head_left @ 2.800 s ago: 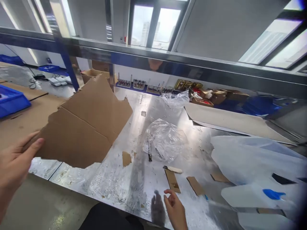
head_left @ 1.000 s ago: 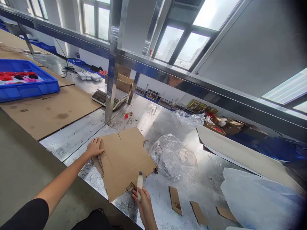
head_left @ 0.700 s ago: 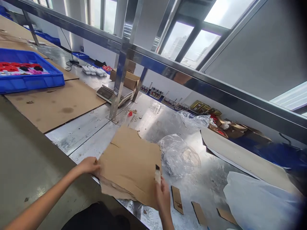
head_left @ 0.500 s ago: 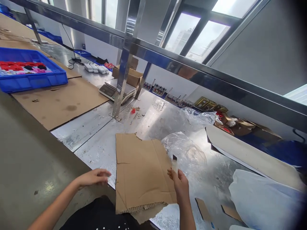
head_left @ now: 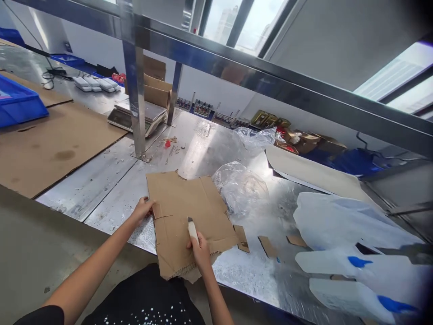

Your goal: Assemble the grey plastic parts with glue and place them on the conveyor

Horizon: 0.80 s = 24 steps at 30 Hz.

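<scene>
A torn piece of brown cardboard (head_left: 182, 194) lies on the metal table, its frayed near edge reaching past the table's front. My left hand (head_left: 143, 209) is closed on the cardboard's left edge, with the thumb on top and some fingers hidden at the edge. Over the lower middle of the sheet, my right hand (head_left: 200, 253) grips a utility knife (head_left: 192, 229) with a pale handle. Its short dark blade points away from me; whether the tip touches the cardboard I cannot tell.
Small cardboard scraps (head_left: 268, 247) lie right of the sheet, near white plastic sheeting (head_left: 338, 216). Clear plastic film (head_left: 238, 187) is behind it. A metal frame post (head_left: 137, 99) stands before a scale (head_left: 154, 119). A blue crate (head_left: 20, 106) sits far left.
My left hand has come from the air onto the cardboard's left edge. The right hand, with the knife, has moved from the right edge to above the sheet. The view has swung right.
</scene>
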Motion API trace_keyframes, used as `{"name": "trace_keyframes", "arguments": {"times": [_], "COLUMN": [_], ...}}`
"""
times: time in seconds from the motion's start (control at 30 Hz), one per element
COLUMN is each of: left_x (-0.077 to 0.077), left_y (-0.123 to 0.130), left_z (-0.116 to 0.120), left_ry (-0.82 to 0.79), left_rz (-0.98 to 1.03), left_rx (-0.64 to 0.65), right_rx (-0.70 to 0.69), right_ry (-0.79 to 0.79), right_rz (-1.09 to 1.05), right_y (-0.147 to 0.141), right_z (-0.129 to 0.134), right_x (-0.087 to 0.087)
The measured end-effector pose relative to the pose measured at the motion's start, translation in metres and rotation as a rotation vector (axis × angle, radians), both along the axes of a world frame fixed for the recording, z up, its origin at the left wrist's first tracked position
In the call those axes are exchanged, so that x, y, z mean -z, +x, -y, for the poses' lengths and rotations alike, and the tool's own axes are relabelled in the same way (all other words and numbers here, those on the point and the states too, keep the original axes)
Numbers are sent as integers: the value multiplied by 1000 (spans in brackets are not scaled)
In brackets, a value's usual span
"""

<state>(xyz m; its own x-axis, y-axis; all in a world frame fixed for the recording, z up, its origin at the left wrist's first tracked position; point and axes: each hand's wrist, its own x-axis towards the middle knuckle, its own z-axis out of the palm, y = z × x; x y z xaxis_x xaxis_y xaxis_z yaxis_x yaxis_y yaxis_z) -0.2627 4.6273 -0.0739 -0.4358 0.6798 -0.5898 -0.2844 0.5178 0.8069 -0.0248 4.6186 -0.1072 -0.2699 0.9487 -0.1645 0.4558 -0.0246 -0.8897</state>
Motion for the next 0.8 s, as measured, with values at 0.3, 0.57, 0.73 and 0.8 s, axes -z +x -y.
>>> {"name": "trace_keyframes", "arguments": {"times": [0.3,0.57,0.73,0.8], "left_x": [-19,-26,-27,-26], "left_y": [14,22,24,25], "left_z": [20,26,22,20], "left_ry": [160,93,75,73], "left_rz": [49,-173,-285,-302], "left_rx": [173,135,108,109], "right_rx": [-94,-411,-435,-432], "right_ry": [158,319,340,339], "right_rz": [209,506,645,665], "right_y": [4,-1,-10,-12], "right_z": [9,-3,-6,-7], "right_x": [-29,-75,-88,-91]}}
